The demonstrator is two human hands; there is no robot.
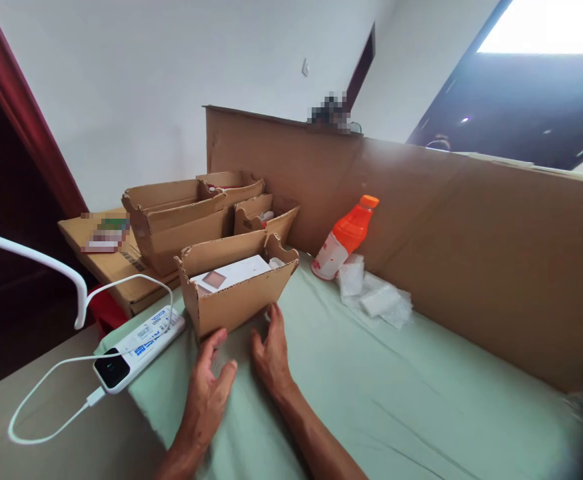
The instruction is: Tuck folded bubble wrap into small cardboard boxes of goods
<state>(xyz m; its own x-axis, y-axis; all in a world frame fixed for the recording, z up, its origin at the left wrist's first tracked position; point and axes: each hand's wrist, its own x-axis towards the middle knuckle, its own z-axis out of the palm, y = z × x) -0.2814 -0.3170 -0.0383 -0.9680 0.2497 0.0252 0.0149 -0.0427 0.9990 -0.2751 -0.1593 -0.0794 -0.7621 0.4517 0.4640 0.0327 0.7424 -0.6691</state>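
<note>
An open cardboard box stands on a green cloth, with a white box lying inside it. My left hand is at the near left corner of the cardboard box, thumb and fingers apart and nothing between them. Close to the bottom of the same side, further right, is my right hand, also open, its fingertips at the box's lower edge. Whether the fingertips touch the cardboard I cannot tell.
More cardboard boxes stand behind. An orange bottle leans against a tall cardboard panel, near clear plastic packets. At the left lies a white power bank with a white cable.
</note>
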